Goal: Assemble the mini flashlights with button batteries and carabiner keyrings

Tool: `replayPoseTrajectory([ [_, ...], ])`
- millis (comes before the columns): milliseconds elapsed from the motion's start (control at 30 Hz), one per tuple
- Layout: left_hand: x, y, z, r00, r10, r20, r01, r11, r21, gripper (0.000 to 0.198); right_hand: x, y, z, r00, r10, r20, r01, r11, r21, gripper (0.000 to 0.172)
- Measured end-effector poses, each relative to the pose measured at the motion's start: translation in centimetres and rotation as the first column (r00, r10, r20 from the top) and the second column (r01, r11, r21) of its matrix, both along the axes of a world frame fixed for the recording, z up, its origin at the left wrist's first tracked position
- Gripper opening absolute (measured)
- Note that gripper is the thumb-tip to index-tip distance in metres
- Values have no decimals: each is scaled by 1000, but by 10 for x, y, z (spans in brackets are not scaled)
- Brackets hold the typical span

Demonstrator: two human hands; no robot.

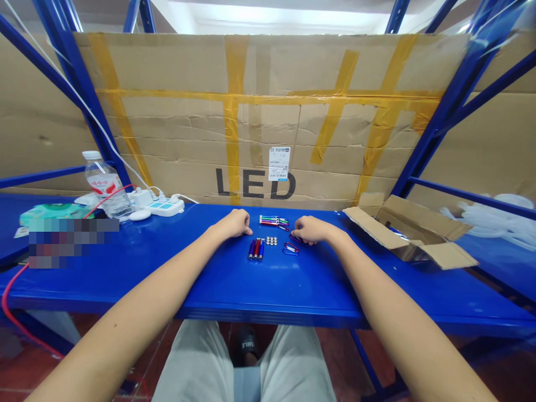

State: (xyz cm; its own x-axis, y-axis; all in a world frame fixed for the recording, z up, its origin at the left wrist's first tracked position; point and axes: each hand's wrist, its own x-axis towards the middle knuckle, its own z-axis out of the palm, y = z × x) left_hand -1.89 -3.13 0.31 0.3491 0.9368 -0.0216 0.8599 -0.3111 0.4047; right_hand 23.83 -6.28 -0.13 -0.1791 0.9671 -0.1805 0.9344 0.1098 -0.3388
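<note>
My left hand [237, 224] rests on the blue table with its fingers curled, just behind and left of several short blue and red metal tubes [255, 249]. Whether it holds anything is hidden. On the right, my right hand [309, 230] has its fingers closed on a dark red carabiner [295, 238]. Nearer the front edge lie more carabiners [290, 249], red and blue. Small silver button cells [271, 241] sit in rows between the hands. Behind them lies a group of slim colored tubes [271, 221] with clips at their right end.
An open cardboard box [408, 223] stands at the right with blue items inside. At the left are a plastic bottle [108, 187], a white power strip [166, 206] and a green packet [52, 214]. A large cardboard sheet [180, 139] stands behind the table [268, 293].
</note>
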Motion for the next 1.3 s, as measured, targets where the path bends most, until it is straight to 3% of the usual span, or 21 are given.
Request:
replayPoseTrajectory([
  [300, -20, 16, 2, 987, -120, 104, 140, 967, -212, 14, 1, 0, 0, 1000, 7, -16, -7, 1000, -13, 21],
  [533, -19, 14, 5, 980, -116, 159, 155, 953, -262, 14, 0, 0, 1, 1000, 7, -8, -7, 1000, -21, 20],
  [667, -20, 14, 5, 977, -130, 169, 173, 946, -273, 15, 1, 1, 1, 1000, 6, -8, -6, 1000, -28, 21],
  [933, -15, 12, 2, 938, -291, 187, 324, 928, -182, 11, -1, 0, 2, 1000, -7, -21, 6, 999, -36, 25],
  [1300, -11, 8, 3, 924, -325, 204, 361, 915, -180, 12, 0, 1, 1, 1000, -5, -15, 5, 1000, -27, 24],
])
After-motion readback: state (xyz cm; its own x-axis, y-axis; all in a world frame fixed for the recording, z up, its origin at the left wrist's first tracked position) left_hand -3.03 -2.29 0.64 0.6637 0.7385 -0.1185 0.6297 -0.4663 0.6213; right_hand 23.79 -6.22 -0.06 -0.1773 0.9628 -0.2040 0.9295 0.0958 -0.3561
